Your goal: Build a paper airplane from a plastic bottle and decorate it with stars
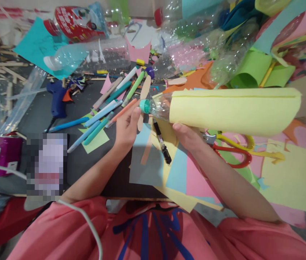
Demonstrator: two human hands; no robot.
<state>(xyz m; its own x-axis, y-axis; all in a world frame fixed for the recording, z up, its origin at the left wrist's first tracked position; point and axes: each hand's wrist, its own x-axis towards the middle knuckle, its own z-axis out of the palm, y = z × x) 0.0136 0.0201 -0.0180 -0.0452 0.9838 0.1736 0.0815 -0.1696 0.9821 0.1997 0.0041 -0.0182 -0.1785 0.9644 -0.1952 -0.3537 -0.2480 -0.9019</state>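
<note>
A clear plastic bottle [160, 108] lies sideways in front of me, its body wrapped in a sheet of yellow paper [234, 111]. Its green cap [145, 106] points left. Wooden craft sticks [145, 88] cross at the cap end, one part above and another below it. My left hand [127, 126] is closed at the cap, thumb against it; the other fingers are partly hidden. Under the wrapped body, my right hand [187, 135] grips the bottle from below, its fingers mostly behind the paper. A black pen [161, 141] lies between my forearms.
Several markers [101, 113] and a blue glue gun [58, 97] lie to the left, beside a phone [50, 162]. Scissors [231, 155] rest on coloured paper at the right. Empty bottles [93, 56] and scraps crowd the back. A white cable [85, 216] crosses my lap.
</note>
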